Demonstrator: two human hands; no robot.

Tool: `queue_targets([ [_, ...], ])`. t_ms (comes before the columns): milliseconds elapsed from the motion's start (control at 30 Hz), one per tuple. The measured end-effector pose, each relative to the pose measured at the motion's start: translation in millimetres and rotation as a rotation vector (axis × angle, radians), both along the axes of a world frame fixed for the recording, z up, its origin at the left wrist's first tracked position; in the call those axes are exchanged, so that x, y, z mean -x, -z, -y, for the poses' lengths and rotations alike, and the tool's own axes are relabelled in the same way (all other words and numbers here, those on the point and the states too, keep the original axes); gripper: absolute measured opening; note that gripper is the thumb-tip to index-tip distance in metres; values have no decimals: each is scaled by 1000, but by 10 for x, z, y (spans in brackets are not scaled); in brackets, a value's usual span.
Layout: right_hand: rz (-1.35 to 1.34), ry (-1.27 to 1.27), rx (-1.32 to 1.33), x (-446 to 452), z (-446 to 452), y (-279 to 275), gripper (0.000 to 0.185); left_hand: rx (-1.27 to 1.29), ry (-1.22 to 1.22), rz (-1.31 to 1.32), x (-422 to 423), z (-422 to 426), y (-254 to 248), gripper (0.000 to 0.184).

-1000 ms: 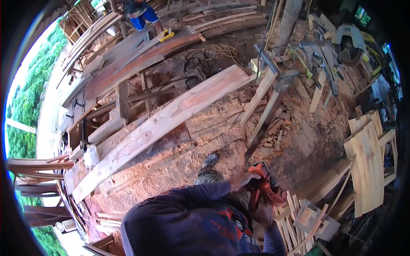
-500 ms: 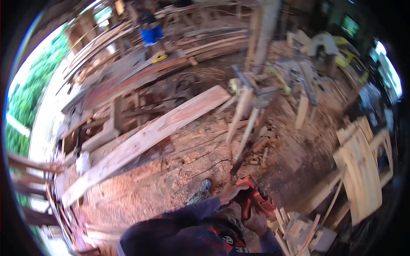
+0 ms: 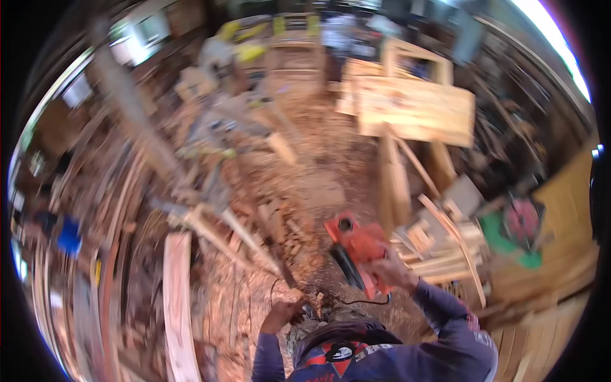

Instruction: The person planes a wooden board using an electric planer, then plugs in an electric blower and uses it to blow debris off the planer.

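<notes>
Your right hand (image 3: 393,270) grasps one red power tool (image 3: 364,247); your left hand's (image 3: 280,316) grip (blurred) I can't tell. Shavings (image 3: 318,130) litter the workshop floor (image 3: 321,191).

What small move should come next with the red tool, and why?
I'd probably draw the cord aside with the left hand: it curves close to the legs, the right hand alone is on the red tool, and the left is off it.
</notes>
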State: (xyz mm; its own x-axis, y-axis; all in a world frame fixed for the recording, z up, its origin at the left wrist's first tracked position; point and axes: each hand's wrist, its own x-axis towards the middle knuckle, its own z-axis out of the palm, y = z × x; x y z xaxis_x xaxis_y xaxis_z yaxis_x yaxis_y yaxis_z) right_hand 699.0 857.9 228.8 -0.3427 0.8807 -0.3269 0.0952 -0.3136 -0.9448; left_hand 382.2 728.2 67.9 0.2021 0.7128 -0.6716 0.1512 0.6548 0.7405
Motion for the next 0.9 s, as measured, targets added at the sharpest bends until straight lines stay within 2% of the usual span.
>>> queue_targets([
  [33,-79,101,-45,-25,-25,-388,18,36,62,-32,-47,11,62,42],
  [67,-91,211,15,-162,-29,-557,7,-14,96,110,-84,58,441,39],
  [100,-198,364,0,-206,-19,-755,6,-504,474,-123,-109,-17,1020,55],
  [133,-420,422,-29,-256,-12,-940,6,-566,456,-168,-344,-109,981,63],
  [167,-442,510,-139,-292,4,-1104,23,-625,422,-212,-705,-203,891,72],
  [233,-442,654,-274,-477,25,-1341,65,-802,545,-153,-1253,-485,740,85],
  [300,-492,848,-299,-737,-28,-1530,53,-1080,567,-13,-1686,-733,656,68],
  [333,-508,946,-314,-887,-41,-1634,46,-1077,582,-5,-1798,-850,692,68],
  [400,-432,1018,-413,-1112,-67,-1808,31,-591,905,10,-2032,-1154,815,34],
  [433,-348,1011,-479,-1234,-83,-1857,23,-591,909,14,-2084,-1291,1064,34],
  [500,-254,1058,-524,-1540,-136,-1807,28,-837,692,-123,-2009,-1501,1778,27],
  [533,-132,1164,-521,-1567,-203,-1809,40,-776,706,-181,-1896,-1689,1904,28],
  [567,-11,1144,-525,-1903,-205,-1626,37,-703,715,-237,-1761,-1914,2015,29],
  [600,-26,1192,-495,-2236,-205,-1435,35,-1109,493,-241,-1609,-2012,2273,25],
  [633,-24,1241,-438,-2444,-179,-1308,32,-562,719,-298,-1383,-2140,2572,20],
  [667,-79,1303,-373,-2506,-195,-1263,29,-380,487,-312,-1251,-2231,2237,14],
  [700,-146,1372,-341,-2572,-262,-1241,26,-548,564,-532,-1107,-2431,1800,10],
  [733,-204,1352,-295,-2721,-307,-1163,31,-574,457,-536,-989,-2587,1647,10],
  [767,-261,1333,-248,-2870,-354,-1085,35,-606,352,-538,-897,-2764,1583,10],
  [833,-59,1276,-258,-2859,-635,-1012,44,-435,56,-488,-777,-3109,1960,12],
  [867,57,1348,-212,-2919,-775,-884,50,-457,68,-575,-875,-3317,1452,12],
  [900,63,1331,-178,-3064,-823,-722,50,-480,72,-662,-1097,-3615,778,12],
])
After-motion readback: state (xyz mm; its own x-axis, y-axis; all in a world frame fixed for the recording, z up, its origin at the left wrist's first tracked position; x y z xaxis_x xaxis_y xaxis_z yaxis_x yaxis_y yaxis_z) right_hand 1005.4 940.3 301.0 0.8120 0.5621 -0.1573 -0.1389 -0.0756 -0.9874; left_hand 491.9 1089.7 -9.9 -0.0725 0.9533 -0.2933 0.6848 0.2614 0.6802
